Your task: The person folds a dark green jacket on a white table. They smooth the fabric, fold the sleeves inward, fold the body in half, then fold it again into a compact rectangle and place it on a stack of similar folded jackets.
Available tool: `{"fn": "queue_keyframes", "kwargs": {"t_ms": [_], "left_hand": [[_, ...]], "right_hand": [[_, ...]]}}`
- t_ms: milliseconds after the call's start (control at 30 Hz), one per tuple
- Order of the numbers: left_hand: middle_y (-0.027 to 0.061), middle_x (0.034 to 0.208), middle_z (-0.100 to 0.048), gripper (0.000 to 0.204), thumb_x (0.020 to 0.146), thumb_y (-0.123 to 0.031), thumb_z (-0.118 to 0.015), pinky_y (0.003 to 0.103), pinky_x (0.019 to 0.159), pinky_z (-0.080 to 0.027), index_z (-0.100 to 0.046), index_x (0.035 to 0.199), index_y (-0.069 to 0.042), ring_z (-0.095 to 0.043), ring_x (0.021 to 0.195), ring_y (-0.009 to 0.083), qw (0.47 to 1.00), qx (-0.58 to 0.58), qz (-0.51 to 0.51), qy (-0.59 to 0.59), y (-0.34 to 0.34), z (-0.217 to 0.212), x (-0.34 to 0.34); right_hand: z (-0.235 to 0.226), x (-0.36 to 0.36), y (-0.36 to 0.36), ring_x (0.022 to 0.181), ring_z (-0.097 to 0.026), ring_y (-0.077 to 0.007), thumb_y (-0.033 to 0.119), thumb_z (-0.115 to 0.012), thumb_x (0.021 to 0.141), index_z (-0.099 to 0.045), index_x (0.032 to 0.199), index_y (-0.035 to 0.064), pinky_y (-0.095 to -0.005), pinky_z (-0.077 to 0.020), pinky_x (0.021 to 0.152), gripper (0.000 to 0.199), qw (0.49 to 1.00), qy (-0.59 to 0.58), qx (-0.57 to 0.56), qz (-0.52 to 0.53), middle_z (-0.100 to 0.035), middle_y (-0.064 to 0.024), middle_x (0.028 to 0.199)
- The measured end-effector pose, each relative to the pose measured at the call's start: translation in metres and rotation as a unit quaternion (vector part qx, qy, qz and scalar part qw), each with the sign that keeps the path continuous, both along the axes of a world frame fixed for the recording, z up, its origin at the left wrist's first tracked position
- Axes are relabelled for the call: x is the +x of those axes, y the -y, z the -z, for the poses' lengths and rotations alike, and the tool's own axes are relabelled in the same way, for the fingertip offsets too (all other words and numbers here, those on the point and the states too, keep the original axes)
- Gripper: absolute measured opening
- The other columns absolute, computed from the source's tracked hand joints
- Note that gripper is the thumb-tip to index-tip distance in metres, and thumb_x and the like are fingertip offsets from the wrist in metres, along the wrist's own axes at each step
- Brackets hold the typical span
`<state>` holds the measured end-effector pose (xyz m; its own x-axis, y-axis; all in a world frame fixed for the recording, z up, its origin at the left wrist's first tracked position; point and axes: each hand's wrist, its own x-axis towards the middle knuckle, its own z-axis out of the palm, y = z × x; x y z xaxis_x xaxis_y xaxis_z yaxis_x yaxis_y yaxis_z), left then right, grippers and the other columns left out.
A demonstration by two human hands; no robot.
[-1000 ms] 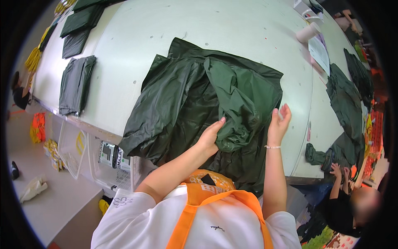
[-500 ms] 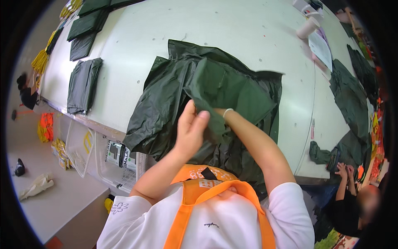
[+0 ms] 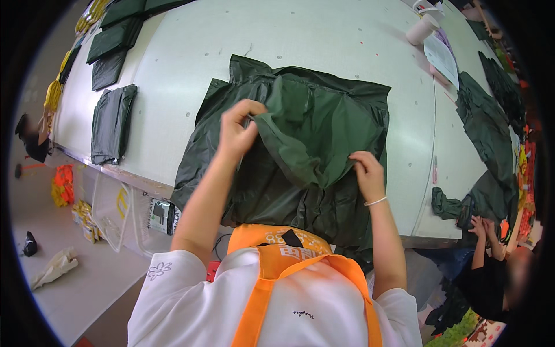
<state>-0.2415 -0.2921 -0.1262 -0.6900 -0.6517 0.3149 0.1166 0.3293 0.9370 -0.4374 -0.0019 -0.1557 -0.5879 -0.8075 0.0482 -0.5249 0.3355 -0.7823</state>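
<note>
Lg white bench [image 3: 191, 52] spans most of the view; near edge runs just in front of the wearer. Dk green garment [image 3: 272, 199] lies on it, mid-bench, directly ahead of the body & under both hands; near part comes right up to the orange apron [image 3: 277, 240]. Roughly as wide as deep, creased, so no clear long axis. Bench surface shows past its far edge, also L & R: R side runs to more dk green material [image 3: 483, 124], L side to a folded dk green bundle [image 3: 114, 124], w/ further folded pieces [image 3: 115, 43] beyond that.

Loose flap [image 3: 324, 124] of the garment is lifted toward the wearer, its free edge sagging in a curve btwn the hands, upper L to lower R. L hand [image 3: 240, 130] is farther from the body, at the flap's L end, thumb & fingers apparently pinching the edge (slightly blurred). R hand [image 3: 369, 173] sits closer in, pinching the flap's lower R edge, near the garment's R side. Garment's far edge is nearer the L hand.

Smaller stuff: white cylinder [image 3: 422, 30] far R; thin pinkish tool [image 3: 435, 170] R of the garment, well apart from the R hand.
</note>
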Motion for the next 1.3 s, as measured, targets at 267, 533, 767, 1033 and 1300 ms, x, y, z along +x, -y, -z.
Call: {"fn": "queue_keyframes", "kwargs": {"t_ms": [267,533,767,1033,1300], "left_hand": [[0.0082,0.095,-0.06,0.027,0.065,-0.011,-0.068,0.04,0.078,-0.043,-0.06,0.091,-0.008,-0.054,0.094,0.0286,0.86,-0.449,-0.174,0.17,-0.002,-0.031,0.013],[0.0139,0.112,-0.048,0.034,0.072,-0.014,-0.07,0.039,0.085,-0.044,-0.052,0.098,-0.003,-0.052,0.103,0.0311,0.918,-0.3,0.081,0.247,-0.092,0.065,0.011],[0.0127,0.107,-0.05,0.029,0.072,-0.011,-0.072,0.038,0.084,-0.046,-0.057,0.095,-0.003,-0.05,0.101,0.0327,0.952,-0.199,0.101,0.208,-0.075,0.104,0.039],[0.0043,0.086,-0.057,0.018,0.074,-0.015,-0.067,0.034,0.073,-0.046,-0.065,0.089,-0.006,-0.054,0.084,0.025,0.916,-0.297,0.136,0.233,-0.081,0.094,0.031],[0.0024,0.088,-0.056,0.027,0.065,-0.012,-0.075,0.033,0.069,-0.042,-0.06,0.088,-0.011,-0.054,0.078,0.0222,0.925,-0.378,0.035,-0.03,-0.11,0.023,0.051]], "right_hand": [[0.0,-0.054,0.003,0.063,-0.041,-0.0044,0.015,-0.059,0.09,-0.057,0.081,-0.0004,-0.021,-0.0358,0.057,0.018,0.988,0.142,0.016,0.057,-0.049,0.0033,0.067],[-0.017,-0.064,0.035,0.057,-0.039,-0.0088,0.027,-0.06,0.089,-0.055,0.073,-0.0007,-0.0253,-0.0358,0.054,0.033,0.994,0.042,0.072,0.072,-0.046,-0.0015,0.057],[-0.039,-0.074,0.047,0.055,-0.041,-0.0122,0.026,-0.062,0.087,-0.056,0.075,-0.0018,-0.0278,-0.0382,0.054,0.031,0.992,-0.029,0.089,0.082,-0.05,-0.0065,0.058],[-0.045,-0.076,0.067,0.056,-0.043,-0.0124,0.026,-0.062,0.087,-0.057,0.076,-0.001,-0.0277,-0.0393,0.055,0.03,0.992,-0.062,0.08,0.073,-0.051,-0.007,0.059],[-0.021,-0.113,0.04,0.075,-0.053,-0.0239,0.023,-0.065,0.083,-0.06,0.084,0.0043,-0.0337,-0.0442,0.069,0.019,0.956,-0.227,0.154,0.106,-0.059,-0.0112,0.089]]}}
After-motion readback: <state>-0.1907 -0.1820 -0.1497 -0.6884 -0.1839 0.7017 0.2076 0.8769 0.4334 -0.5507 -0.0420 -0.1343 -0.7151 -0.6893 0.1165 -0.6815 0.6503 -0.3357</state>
